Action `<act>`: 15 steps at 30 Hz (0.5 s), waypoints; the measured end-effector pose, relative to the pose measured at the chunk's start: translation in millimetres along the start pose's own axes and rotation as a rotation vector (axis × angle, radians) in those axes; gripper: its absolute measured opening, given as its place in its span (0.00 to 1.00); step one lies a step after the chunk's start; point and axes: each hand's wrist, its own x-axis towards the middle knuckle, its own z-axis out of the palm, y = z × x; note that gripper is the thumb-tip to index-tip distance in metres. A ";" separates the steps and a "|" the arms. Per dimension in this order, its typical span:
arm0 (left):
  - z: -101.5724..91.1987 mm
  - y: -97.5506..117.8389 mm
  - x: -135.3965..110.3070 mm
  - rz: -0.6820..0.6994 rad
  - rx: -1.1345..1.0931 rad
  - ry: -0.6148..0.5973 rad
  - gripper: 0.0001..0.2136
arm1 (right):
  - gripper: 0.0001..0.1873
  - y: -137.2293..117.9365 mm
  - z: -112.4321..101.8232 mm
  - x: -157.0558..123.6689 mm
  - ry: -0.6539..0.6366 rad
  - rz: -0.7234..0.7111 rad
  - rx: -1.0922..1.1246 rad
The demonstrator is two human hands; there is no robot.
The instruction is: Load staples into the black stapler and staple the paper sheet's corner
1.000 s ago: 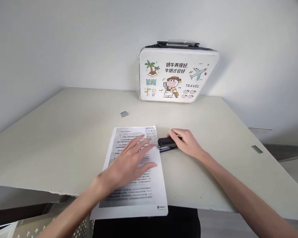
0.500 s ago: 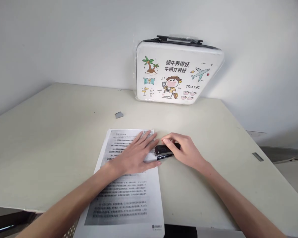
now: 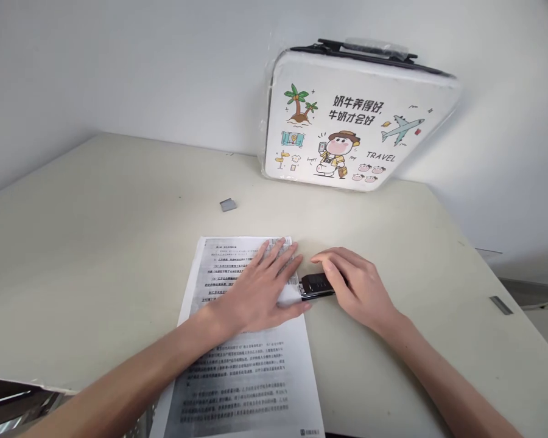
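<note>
A stack of printed paper sheets (image 3: 237, 377) lies flat on the table. My left hand (image 3: 262, 295) is spread open on the upper right part of the sheets, its thumb stretched toward the right edge. A black stapler (image 3: 317, 283) meets that right edge, its front end just beside the left hand. My right hand (image 3: 358, 286) is curled around the rear of the stapler, thumb along its top and fingers bent above it. The back end of the stapler is hidden by this hand.
A white case (image 3: 351, 121) with cartoon prints and a black handle leans against the wall behind the table (image 3: 95, 255). Small grey strips of staples lie on the table: one piece (image 3: 228, 205) beyond the sheets and another (image 3: 501, 305) near the right edge.
My right thumb and fingers have moved back along the stapler, uncovering more of its top. My left hand stays flat on the sheets. The whole view has shifted slightly.
</note>
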 end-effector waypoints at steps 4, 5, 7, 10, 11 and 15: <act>4.1 -0.2 -2.2 0.006 -0.011 0.031 0.42 | 0.19 -8.6 1.4 0.4 0.035 -0.048 -0.067; 5.0 -0.2 -2.8 0.007 -0.014 0.035 0.42 | 0.19 -11.5 1.9 1.3 0.031 -0.053 -0.067; 6.0 0.1 -3.4 0.008 -0.024 0.038 0.42 | 0.20 -17.6 3.2 4.3 0.014 -0.055 -0.063; 4.9 1.4 -3.4 0.003 -0.039 0.021 0.43 | 0.21 -26.2 4.2 9.9 -0.014 -0.034 -0.060; 4.1 2.0 -3.3 0.001 -0.043 0.012 0.42 | 0.22 -28.7 4.1 11.7 -0.023 -0.025 -0.061; 2.6 3.5 -3.4 -0.003 -0.065 0.005 0.41 | 0.27 -35.7 2.6 17.3 -0.073 0.030 -0.066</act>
